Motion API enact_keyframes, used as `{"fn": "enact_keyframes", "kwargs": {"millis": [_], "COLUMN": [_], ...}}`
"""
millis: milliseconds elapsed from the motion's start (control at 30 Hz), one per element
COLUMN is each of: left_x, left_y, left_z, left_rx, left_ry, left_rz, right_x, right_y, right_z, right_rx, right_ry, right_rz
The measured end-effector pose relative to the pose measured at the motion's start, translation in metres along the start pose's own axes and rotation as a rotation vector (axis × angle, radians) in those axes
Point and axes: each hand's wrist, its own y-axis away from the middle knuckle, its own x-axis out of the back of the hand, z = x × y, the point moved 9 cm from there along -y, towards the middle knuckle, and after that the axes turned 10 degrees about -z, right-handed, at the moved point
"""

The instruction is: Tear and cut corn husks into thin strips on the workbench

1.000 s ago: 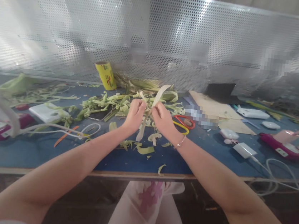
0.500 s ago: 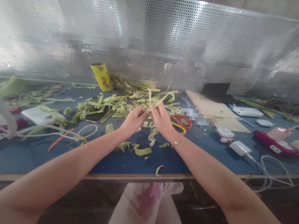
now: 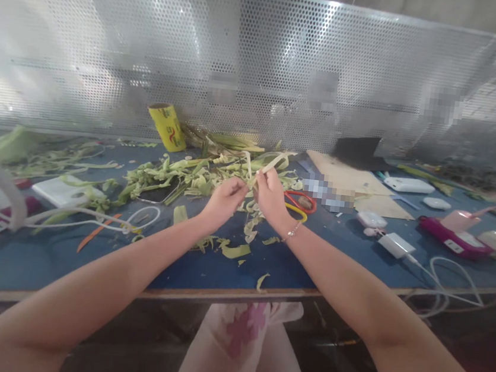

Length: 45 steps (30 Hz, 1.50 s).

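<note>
Over the middle of the blue table, my left hand (image 3: 227, 203) and my right hand (image 3: 270, 198) are close together, with thumbs and fingers pinched. Between them they grip a narrow pale-green leaf strip (image 3: 272, 164); two pale ends stick up above the fingertips. My fingers hide the part where the ends meet. Just behind and left of the hands lies a loose heap of similar green leaf strips (image 3: 159, 175). Short curled scraps (image 3: 235, 250) are scattered below the hands. Beside my right wrist are red and yellow loops (image 3: 302, 202) that look like scissor handles.
A yellow printed tube (image 3: 167, 127) leans behind the heap, near the perforated metal screen (image 3: 281, 52). White cables (image 3: 92, 216) and a magenta power strip (image 3: 452, 240) flank the work area. Cardboard sheets (image 3: 348, 173) and a white adapter (image 3: 397, 245) lie to the right.
My hands have drawn slightly apart at the fingertips, and my right fingers have turned upward a little. The strip's right end now leans at a different angle. Both hands keep their pinch.
</note>
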Motion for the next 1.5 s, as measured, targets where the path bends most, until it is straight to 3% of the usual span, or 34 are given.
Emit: {"fn": "enact_keyframes", "kwargs": {"millis": [100,167,267,433,567,700,900,1100,1267,1333,1400,1500], "left_x": [0.009,0.023,0.039,0.021,0.014,0.018,0.031,0.035,0.036,0.038,0.040,0.043], "left_y": [-0.005,-0.009,-0.014,-0.012,-0.006,-0.001,0.009,0.013,0.011,0.011,0.010,0.007], "left_z": [-0.007,-0.012,-0.005,0.019,0.020,0.015,0.018,0.023,0.012,0.010,0.007,0.004], "left_rx": [0.017,0.005,-0.075,-0.283,-0.290,-0.232,-0.222,-0.229,-0.064,-0.027,0.012,0.055], "left_ry": [0.018,-0.021,-0.244,-0.569,-0.647,-0.630,-0.503,-0.249,-0.034,-0.047,-0.125,-0.300], "left_rz": [0.008,0.072,0.132,0.014,0.038,0.138,0.338,0.336,0.325,0.338,0.344,0.331], "right_x": [0.001,-0.001,-0.008,-0.022,-0.025,-0.024,-0.027,-0.019,-0.031,-0.030,-0.016,0.031], "right_y": [-0.008,-0.013,-0.016,-0.012,-0.010,-0.007,0.003,0.008,0.006,0.001,-0.004,-0.001], "right_z": [0.012,0.024,0.033,0.031,0.029,0.025,-0.001,-0.018,-0.014,0.002,0.019,0.015], "right_rx": [-0.007,-0.042,-0.093,-0.132,-0.069,-0.032,0.028,0.084,0.096,0.028,-0.032,0.057], "right_ry": [-0.113,-0.279,-0.503,-0.618,-0.554,-0.529,-0.473,-0.272,-0.301,-0.417,-0.484,-0.209], "right_rz": [-0.023,-0.051,-0.109,-0.198,-0.202,-0.125,-0.174,-0.184,-0.258,-0.218,-0.076,0.265]}}
